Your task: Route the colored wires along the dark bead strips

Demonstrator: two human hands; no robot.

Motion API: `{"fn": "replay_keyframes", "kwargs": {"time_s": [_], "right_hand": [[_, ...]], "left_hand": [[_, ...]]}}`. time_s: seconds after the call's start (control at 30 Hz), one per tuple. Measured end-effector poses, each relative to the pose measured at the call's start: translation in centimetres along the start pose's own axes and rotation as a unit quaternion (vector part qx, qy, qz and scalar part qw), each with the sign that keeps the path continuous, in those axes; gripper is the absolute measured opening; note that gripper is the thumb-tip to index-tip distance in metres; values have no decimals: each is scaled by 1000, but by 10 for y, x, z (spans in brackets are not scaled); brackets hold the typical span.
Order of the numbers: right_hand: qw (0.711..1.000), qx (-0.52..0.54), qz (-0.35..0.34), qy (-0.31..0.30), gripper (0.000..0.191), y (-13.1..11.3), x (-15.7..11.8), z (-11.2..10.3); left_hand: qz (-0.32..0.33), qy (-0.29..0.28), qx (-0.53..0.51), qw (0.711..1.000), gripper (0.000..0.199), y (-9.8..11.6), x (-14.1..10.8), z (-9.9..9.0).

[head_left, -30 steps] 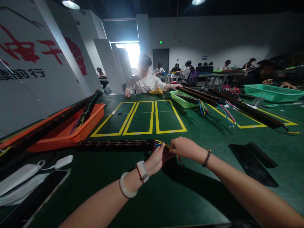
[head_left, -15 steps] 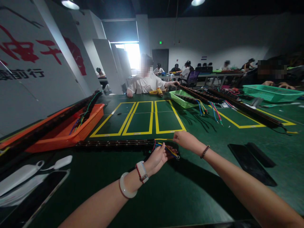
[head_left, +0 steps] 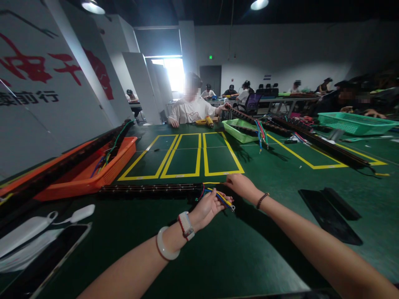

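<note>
A long dark wiring assembly (head_left: 149, 189) lies across the green table, its coloured leads coming out of the right end. My left hand (head_left: 209, 207) is closed around several of these leads, among them a blue wire and a yellow wire (head_left: 228, 202) tipped with a metal ring terminal (head_left: 232, 208). Just beyond it, my right hand (head_left: 241, 185) pinches a separate yellow wire (head_left: 212, 183) that runs straight out from the assembly. Its fingertips hide the end of that wire.
An orange basket (head_left: 121, 164) with similar assemblies stands at left. A phone (head_left: 52, 257) and white case lie near front left. Dark flat pieces (head_left: 330, 216) rest at right. Across the table, a person (head_left: 191, 109) holds another assembly over a green basket (head_left: 241, 135).
My right hand has shifted slightly left along the yellow wire. My left hand's fingers have loosened a little around the leads. The person opposite has drawn their assembly back and leftward.
</note>
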State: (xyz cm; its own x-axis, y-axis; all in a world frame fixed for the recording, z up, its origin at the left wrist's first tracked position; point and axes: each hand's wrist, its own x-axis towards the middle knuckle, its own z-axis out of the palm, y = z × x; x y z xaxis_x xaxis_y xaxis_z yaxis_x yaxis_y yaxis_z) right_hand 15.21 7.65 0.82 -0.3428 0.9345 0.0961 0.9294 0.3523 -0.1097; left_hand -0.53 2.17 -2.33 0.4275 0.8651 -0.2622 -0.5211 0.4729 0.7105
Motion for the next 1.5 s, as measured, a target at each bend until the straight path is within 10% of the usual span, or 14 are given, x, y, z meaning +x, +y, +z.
{"fn": "replay_keyframes", "kwargs": {"time_s": [0.53,0.8,1.2,1.5], "right_hand": [[981,-7,-100,-167,32,-31,-28,-40],[994,-88,-31,-56,32,-20,-21,-34],[992,-77,15,-94,28,-23,-14,-11],[997,-69,-14,-43,39,-38,-34,-53]], "left_hand": [[1,23,-26,999,24,-5,4,-5],[11,-10,30,999,31,2,-4,2],[1,22,66,998,27,3,-4,2],[-4,15,27,1000,27,-1,0,-4]]}}
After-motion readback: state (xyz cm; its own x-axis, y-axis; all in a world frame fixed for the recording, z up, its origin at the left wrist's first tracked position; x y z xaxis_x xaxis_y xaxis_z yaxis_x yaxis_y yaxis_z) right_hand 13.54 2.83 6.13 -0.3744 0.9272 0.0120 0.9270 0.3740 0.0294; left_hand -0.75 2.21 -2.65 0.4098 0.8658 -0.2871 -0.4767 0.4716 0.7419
